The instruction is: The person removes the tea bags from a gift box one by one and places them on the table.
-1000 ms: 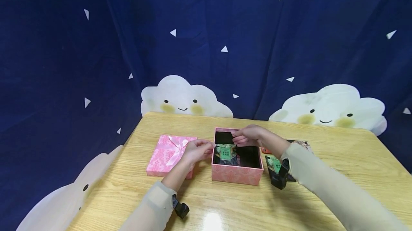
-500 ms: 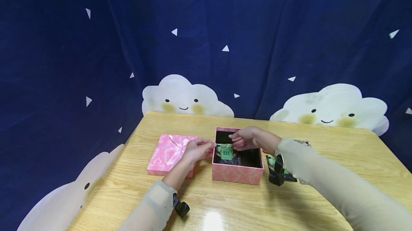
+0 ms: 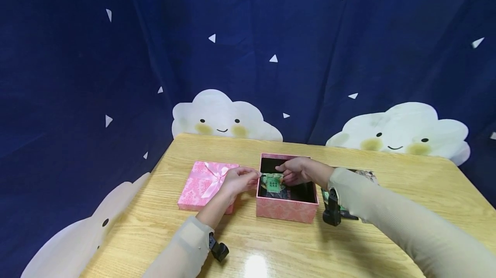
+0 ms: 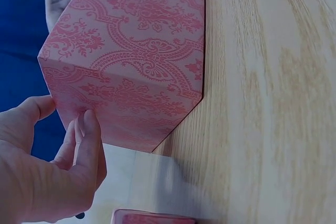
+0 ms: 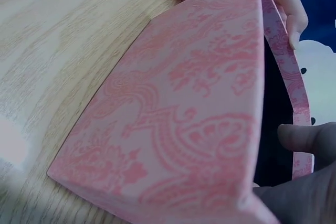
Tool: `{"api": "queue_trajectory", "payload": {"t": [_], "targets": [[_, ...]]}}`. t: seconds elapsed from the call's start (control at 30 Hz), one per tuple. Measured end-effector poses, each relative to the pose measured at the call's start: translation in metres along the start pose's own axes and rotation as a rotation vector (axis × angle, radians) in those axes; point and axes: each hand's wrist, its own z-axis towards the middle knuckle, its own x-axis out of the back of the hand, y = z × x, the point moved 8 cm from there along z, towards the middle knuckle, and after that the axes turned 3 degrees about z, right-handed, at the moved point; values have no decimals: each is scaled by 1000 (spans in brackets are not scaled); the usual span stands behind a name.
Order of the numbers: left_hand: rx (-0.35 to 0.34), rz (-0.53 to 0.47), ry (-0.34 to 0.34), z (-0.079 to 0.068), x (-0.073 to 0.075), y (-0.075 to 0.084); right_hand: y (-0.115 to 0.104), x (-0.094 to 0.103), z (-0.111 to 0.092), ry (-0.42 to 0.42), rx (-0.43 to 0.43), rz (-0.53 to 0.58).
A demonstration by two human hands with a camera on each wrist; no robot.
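Observation:
A pink patterned gift box (image 3: 286,210) stands lidless on the table, black inside. Within it lies a dark packet (image 3: 273,184) with a green label, toward the left side. My left hand (image 3: 241,180) pinches the box's left wall, with the thumb at the rim and the curled fingers against the outside, as the left wrist view shows. Reaching into the box from the right, my right hand (image 3: 297,171) has its fingers loosely bent beside the packet's right edge. In the right wrist view its thumb (image 5: 299,139) shows inside the box, while the other fingers are mostly hidden behind the wall.
The pink lid (image 3: 201,185) with a ribbon bow lies left of the box. Dark packets (image 3: 350,215) lie on the table at the right, partly hidden by the right forearm. A blue curtain (image 3: 248,54) and white cloud cutouts (image 3: 226,118) border the wooden table (image 3: 294,248).
My right hand has shifted slightly down inside the box, and its forearm has lowered a little. The left hand stays on the box wall, and the packet keeps its place in the box.

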Motion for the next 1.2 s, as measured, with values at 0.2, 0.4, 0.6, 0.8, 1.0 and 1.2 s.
{"api": "queue_trajectory", "payload": {"t": [0.2, 0.4, 0.6, 0.8, 1.0, 1.2], "targets": [[-2, -9, -12, -1, 0, -1, 5, 1, 1, 16, -25, -2], [-2, -12, -16, -2, -1, 0, 9, 1, 2, 20, -27, 0], [3, 11, -9, -1, 0, 0, 8, 1, 1, 13, -7, 32], [-3, -13, -19, -3, -1, 4, 3, 0, 2, -1, 22, 103], [-41, -5, -29, 0, -2, 1, 4, -8, 7, -8, 18, 120], [-45, -9, -23, 2, -2, -1, 2, -18, 8, -36, 27, 118]]}}
